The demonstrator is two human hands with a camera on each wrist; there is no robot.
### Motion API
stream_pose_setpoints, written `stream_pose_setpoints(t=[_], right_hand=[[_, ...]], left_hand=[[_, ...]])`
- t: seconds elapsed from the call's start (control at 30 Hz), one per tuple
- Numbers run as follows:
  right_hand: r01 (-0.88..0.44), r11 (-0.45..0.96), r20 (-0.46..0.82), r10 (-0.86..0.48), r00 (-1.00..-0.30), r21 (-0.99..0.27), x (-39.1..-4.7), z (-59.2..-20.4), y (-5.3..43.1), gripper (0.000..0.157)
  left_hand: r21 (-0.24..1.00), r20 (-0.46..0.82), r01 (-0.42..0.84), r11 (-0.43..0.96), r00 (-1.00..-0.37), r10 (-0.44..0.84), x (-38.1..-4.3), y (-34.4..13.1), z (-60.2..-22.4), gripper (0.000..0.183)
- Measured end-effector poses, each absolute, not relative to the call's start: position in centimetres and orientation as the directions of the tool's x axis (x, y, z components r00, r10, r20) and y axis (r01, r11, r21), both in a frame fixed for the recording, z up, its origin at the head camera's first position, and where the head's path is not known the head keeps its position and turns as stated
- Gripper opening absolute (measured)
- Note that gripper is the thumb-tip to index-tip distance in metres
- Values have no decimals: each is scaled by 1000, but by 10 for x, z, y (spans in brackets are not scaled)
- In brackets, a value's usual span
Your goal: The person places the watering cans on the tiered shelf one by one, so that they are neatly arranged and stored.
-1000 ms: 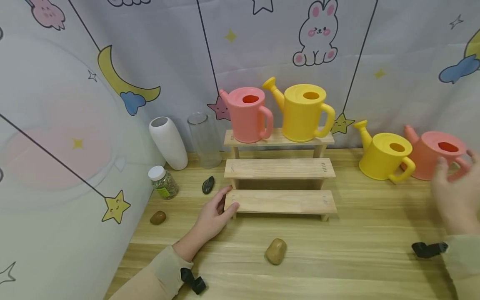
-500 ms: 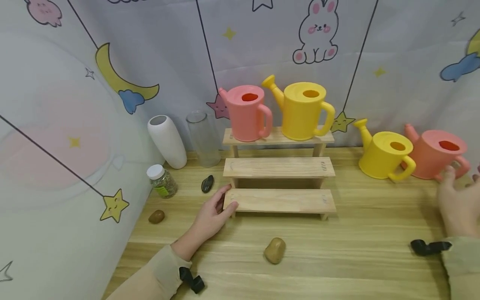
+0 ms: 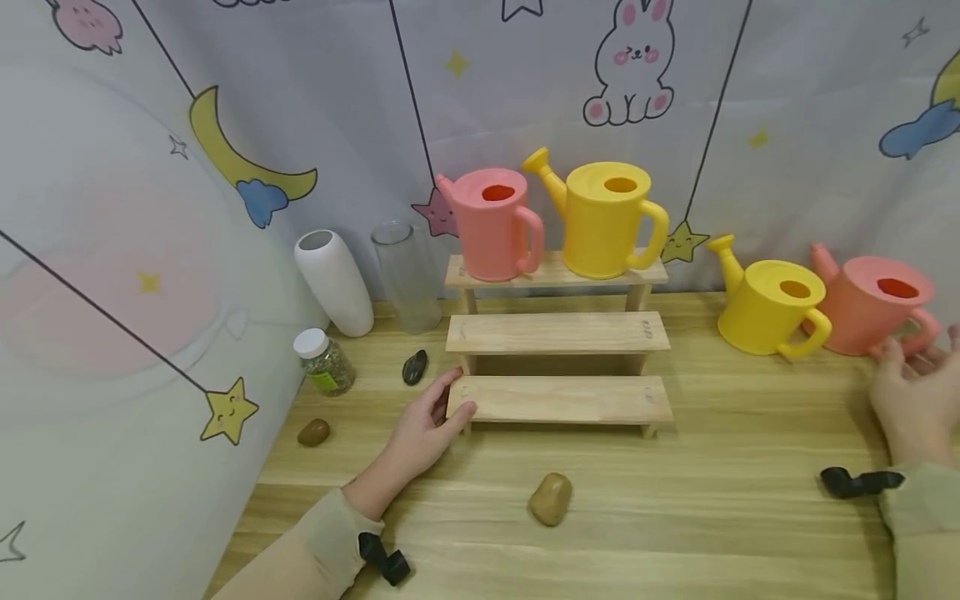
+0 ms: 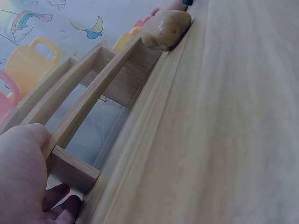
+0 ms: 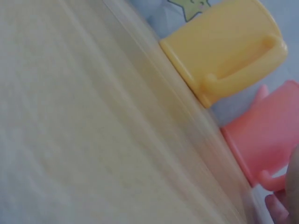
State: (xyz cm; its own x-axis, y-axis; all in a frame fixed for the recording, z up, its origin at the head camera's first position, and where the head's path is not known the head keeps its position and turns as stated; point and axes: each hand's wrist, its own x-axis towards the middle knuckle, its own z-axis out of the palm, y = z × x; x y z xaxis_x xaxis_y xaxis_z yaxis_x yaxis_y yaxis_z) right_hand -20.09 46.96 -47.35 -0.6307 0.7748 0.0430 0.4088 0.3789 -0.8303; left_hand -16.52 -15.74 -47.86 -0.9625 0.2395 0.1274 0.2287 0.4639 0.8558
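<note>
A three-step wooden stand [image 3: 558,333] bears a pink watering can [image 3: 491,225] and a yellow watering can [image 3: 606,221] on its top step. My left hand [image 3: 420,437] grips the left end of the lowest step, thumb on top and fingers around the end piece [image 4: 74,168]. Far right on the table, a second yellow watering can [image 3: 768,308] stands beside a second pink watering can [image 3: 870,308]. At that pink can's handle is my right hand [image 3: 918,400], fingers relaxed and spread. In the right wrist view its fingertips [image 5: 276,209] lie just below the handle; contact is unclear.
Left of the stand are a white vase [image 3: 336,283], a clear glass vase [image 3: 407,279], a white-lidded jar [image 3: 324,362], a black stone [image 3: 415,367] and a brown stone [image 3: 313,432]. A larger tan stone [image 3: 551,500] lies in front. A printed curtain hangs behind.
My right hand has come down from the far-right pink can's handle, then moved slightly back toward it. My left hand stays on the stand. The cans have not visibly moved.
</note>
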Motion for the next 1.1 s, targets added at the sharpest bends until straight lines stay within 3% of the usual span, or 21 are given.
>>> stream_pose_setpoints(t=[0.23,0.43,0.67,0.9,1.1], right_hand=[[446,416,59,780,-622,-793,-199,-477,471,61],[476,424,64,794,-604,-770,-197,-482,473,38],[535,386,9,817,-577,-752,-196,-477,469,48],[343,361,164,857,-488,-867,-187,-459,457,21],[349,436,243,844,-478,-829,-176,-419,434,44]], left_hand=[[871,118,216,442,-964,238,-164,-157,-479,66],[876,124,221,429,-962,244,-164,-157,-479,65],[873,130,227,431,-961,243,-166,-156,-478,65],[865,120,217,452,-965,235,-165,-157,-479,65],[864,125,225,450,-963,241,-166,-157,-480,63]])
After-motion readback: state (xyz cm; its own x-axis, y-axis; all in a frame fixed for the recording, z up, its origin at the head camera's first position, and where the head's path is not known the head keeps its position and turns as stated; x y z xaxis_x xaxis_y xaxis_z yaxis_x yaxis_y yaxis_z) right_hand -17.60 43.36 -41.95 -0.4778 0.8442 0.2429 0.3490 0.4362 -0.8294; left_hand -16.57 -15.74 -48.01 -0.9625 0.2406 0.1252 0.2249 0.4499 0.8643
